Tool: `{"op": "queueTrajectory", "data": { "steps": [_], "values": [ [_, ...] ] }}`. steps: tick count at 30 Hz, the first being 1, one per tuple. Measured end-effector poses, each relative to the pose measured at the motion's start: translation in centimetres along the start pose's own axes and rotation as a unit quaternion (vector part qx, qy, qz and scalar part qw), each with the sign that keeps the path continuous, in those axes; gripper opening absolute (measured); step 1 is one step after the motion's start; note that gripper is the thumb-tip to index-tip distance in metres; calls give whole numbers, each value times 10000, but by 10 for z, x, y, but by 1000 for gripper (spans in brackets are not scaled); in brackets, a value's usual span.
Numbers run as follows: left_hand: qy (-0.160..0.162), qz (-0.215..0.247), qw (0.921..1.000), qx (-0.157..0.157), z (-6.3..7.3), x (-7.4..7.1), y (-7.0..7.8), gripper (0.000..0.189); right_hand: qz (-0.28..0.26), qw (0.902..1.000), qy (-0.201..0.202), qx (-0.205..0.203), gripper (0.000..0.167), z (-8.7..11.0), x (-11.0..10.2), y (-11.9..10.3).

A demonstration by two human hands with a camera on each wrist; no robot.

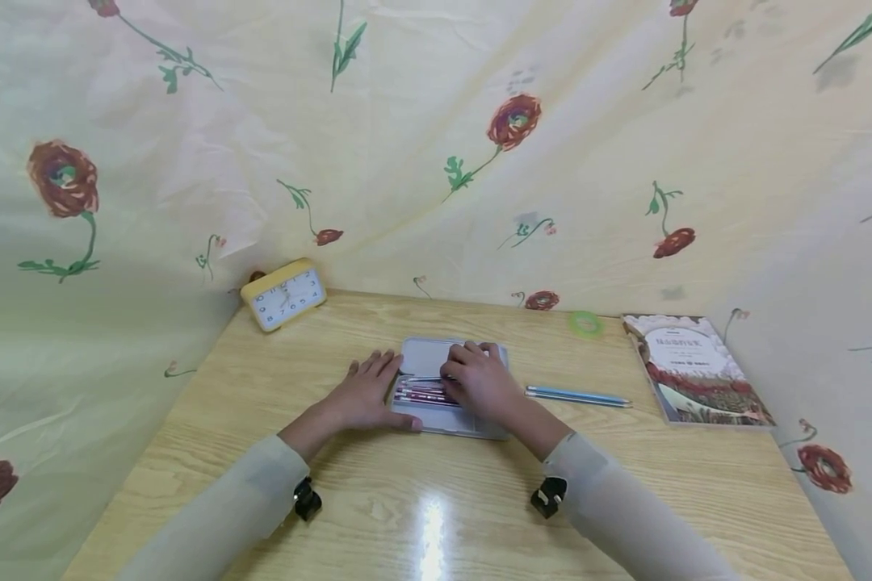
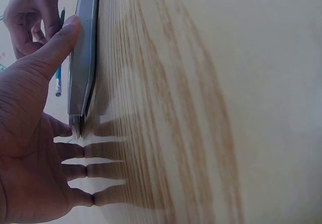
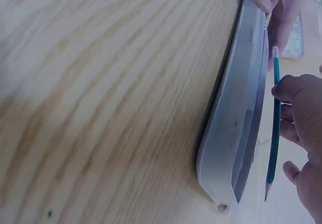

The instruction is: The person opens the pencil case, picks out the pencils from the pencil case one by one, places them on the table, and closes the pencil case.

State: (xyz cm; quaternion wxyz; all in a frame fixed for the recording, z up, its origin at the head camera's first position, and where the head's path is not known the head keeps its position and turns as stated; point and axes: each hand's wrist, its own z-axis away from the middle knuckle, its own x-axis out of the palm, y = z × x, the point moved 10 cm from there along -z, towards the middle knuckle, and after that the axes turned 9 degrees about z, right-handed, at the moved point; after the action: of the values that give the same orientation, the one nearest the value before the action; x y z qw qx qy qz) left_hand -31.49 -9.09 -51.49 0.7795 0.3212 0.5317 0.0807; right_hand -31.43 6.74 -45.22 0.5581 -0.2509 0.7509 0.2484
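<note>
An opened pale grey pencil case (image 1: 439, 418) lies at the middle of the table, with dark red pencils (image 1: 421, 394) in its tray. My right hand (image 1: 483, 383) is over the case's right part, fingers bent, pinching a green pencil (image 3: 276, 128). The pencil's eraser end points left and its sharpened tip points right. My left hand (image 1: 366, 395) lies at the case's left side with its fingers spread and fairly straight. Its thumb (image 2: 68, 35) rests on the case's near edge, and the other fingertips reach down to the tabletop.
Blue pencils (image 1: 577, 396) lie right of the case. Farther right is a book (image 1: 686, 363) with a flowered cover, and a green tape ring (image 1: 585, 323) sits near the back edge. A yellow clock (image 1: 285, 297) stands at the back left. Flowered cloth (image 1: 407, 161) hangs behind.
</note>
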Motion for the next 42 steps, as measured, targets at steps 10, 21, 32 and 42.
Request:
{"op": "queueTrajectory", "data": {
  "steps": [10,21,32,42],
  "values": [
    [-4,40,10000,-30,-1,3,-3,137,-220,9994,161,228,7,19,-8,23],
    [-28,-32,10000,-14,0,2,0,136,-507,9957,156,754,7,60,-16,65],
    [0,-24,10000,-1,1,2,2,136,-404,9917,365,1169,10,111,-23,117],
    [13,-47,10000,-16,0,2,2,136,-345,9898,188,1366,11,146,-14,140]
  ]
}}
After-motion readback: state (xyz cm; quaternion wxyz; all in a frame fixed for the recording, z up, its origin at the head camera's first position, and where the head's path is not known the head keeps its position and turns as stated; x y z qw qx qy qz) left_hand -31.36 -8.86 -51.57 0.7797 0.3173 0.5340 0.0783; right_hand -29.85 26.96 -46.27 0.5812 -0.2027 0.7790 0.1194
